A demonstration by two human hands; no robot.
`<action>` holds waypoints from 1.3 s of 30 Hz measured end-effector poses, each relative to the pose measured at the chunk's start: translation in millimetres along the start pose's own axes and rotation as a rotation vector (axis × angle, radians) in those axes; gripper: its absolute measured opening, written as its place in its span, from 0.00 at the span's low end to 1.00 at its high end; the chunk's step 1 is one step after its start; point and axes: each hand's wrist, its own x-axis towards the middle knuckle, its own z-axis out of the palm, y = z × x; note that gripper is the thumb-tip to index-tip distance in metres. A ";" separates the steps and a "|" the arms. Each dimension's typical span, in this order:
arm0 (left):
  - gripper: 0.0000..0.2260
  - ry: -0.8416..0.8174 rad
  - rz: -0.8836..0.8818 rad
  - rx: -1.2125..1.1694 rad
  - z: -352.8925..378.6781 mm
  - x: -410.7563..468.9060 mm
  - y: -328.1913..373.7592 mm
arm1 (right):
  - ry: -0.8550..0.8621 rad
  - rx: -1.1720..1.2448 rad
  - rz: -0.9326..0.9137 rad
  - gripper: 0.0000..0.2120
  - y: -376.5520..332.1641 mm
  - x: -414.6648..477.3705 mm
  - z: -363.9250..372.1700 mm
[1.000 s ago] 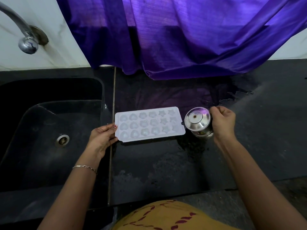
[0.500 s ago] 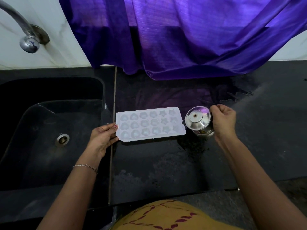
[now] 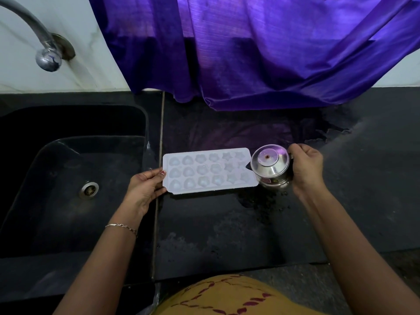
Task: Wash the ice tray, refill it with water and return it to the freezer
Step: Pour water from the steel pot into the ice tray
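Wet black counter (image 3: 227, 235), purple curtain (image 3: 261, 53) behind, left hand (image 3: 145, 189) pinching ice tray (image 3: 209, 170), right hand (image 3: 306, 169) gripping steel pot (image 3: 270, 167)

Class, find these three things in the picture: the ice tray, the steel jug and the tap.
ice tray (image 3: 204, 170), head view, on a middle cavity.
steel jug (image 3: 269, 161), head view, on its lid.
tap (image 3: 48, 60), head view, on its rounded outlet end.

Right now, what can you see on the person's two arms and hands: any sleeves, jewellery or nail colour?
Both forearms are bare, with no sleeves in view. The left hand has a thin chain bracelet on its wrist and a dark red painted thumbnail. The right hand shows no bracelet, ring or watch, and its nails cannot be seen clearly. Below the arms there is yellow clothing with a dark red pattern.
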 end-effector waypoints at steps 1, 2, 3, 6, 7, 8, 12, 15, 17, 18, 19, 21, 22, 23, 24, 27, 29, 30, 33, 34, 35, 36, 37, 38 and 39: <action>0.04 -0.002 0.000 0.000 0.1 -0.1 0.2 | -0.013 -0.028 -0.016 0.15 0.0 -0.5 1.1; 0.04 -0.004 0.001 0.000 0.0 -0.2 0.2 | -0.026 -0.052 -0.029 0.15 0.1 -1.0 2.6; 0.04 -0.005 0.002 0.001 0.2 -0.1 0.2 | -0.038 -0.072 -0.042 0.14 0.2 -1.5 4.3; 0.04 0.001 0.001 -0.002 0.3 -0.5 0.3 | -0.060 -0.118 -0.081 0.12 -0.1 -2.3 8.1; 0.04 0.001 0.000 -0.005 0.2 -0.6 0.4 | -0.064 -0.130 -0.090 0.10 -0.3 -2.3 8.8; 0.04 0.000 -0.001 -0.007 0.4 -1.0 0.3 | -0.067 -0.139 -0.097 0.10 -0.1 -2.6 9.4; 0.04 -0.002 -0.001 -0.007 1.1 -2.3 0.9 | -0.083 -0.175 -0.129 0.11 -1.0 -2.6 11.0; 0.04 -0.003 -0.002 -0.011 1.3 -2.4 0.9 | -0.085 -0.184 -0.146 0.14 -1.5 -3.3 12.2; 0.04 -0.001 -0.001 -0.012 1.2 -2.3 0.6 | -0.087 -0.190 -0.154 0.14 -1.2 -3.6 12.3; 0.04 -0.001 -0.001 -0.013 1.1 -2.3 0.4 | -0.088 -0.195 -0.157 0.13 -1.0 -3.8 12.6; 0.04 -0.002 -0.001 -0.014 1.2 -2.2 0.3 | -0.089 -0.199 -0.159 0.11 -1.0 -3.9 12.6; 0.04 -0.004 -0.001 -0.012 1.2 -2.1 0.0 | -0.087 -0.201 -0.158 0.09 -1.2 -3.9 12.6; 0.05 -0.005 -0.001 -0.010 1.2 -2.1 0.0 | -0.088 -0.202 -0.158 0.09 -1.2 -3.9 12.5; 0.05 -0.005 -0.001 -0.010 1.1 -1.9 -0.1 | -0.090 -0.202 -0.159 0.10 -1.2 -3.7 12.5; 0.06 -0.004 -0.002 -0.013 1.0 -1.9 0.0 | -0.091 -0.202 -0.159 0.10 -0.9 -3.3 12.3; 0.08 -0.002 -0.002 -0.011 0.9 -1.6 0.1 | -0.098 -0.210 -0.153 0.10 -0.1 -1.8 12.2; 0.09 -0.006 0.000 -0.004 0.5 -1.2 -0.1 | -0.102 -0.213 -0.143 0.11 -0.3 -1.3 12.3; 0.08 -0.006 0.000 -0.003 0.2 -1.1 -0.2 | -0.100 -0.209 -0.137 0.13 -0.6 -1.1 12.5; 0.07 -0.009 -0.004 0.000 -0.5 0.3 -1.1 | -0.083 -0.167 -0.101 0.16 -3.0 -1.6 13.0; 0.07 -0.010 -0.006 -0.001 -0.5 0.8 -1.2 | -0.077 -0.137 -0.083 0.16 -3.4 -1.5 13.5; 0.07 -0.010 -0.007 -0.002 -0.6 1.3 -1.3 | -0.072 -0.106 -0.061 0.16 -3.8 -1.3 14.3; 0.07 -0.011 -0.008 0.000 -0.3 1.6 -1.3 | -0.067 -0.073 -0.038 0.16 -4.1 -1.4 15.0; 0.06 -0.011 -0.009 0.001 -0.5 2.2 -1.4 | -0.065 -0.045 -0.019 0.17 -4.5 -1.2 16.2; 0.06 -0.011 -0.011 0.000 -0.5 2.3 -1.5 | -0.067 -0.023 -0.007 0.17 -5.0 -1.3 17.3; 0.06 -0.009 -0.011 -0.004 -0.9 2.2 -1.6 | -0.074 -0.015 -0.002 0.17 -5.4 -1.5 18.9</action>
